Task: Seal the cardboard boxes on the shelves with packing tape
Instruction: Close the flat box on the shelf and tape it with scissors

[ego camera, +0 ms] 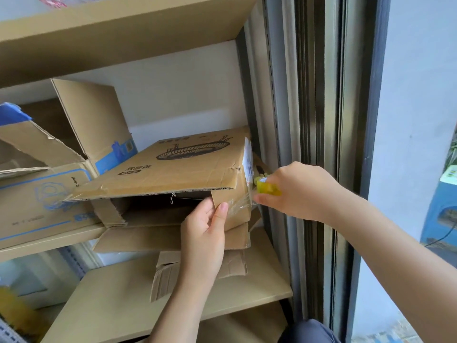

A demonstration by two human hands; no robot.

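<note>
A side flap of the fan box (188,167) was pinched by the left hand (202,233). Clear tape (241,204) (just started) was pulled from a yellow roll (268,188) gripped by the right hand (299,191). The front was not yet closed.

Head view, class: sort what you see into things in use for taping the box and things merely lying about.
In use:
fan-print box
side flap, gripped by left hand
yellow tape roll, held by right hand
clear tape

Lying about:
blue-print box
loose cardboard, lower shelf
</note>
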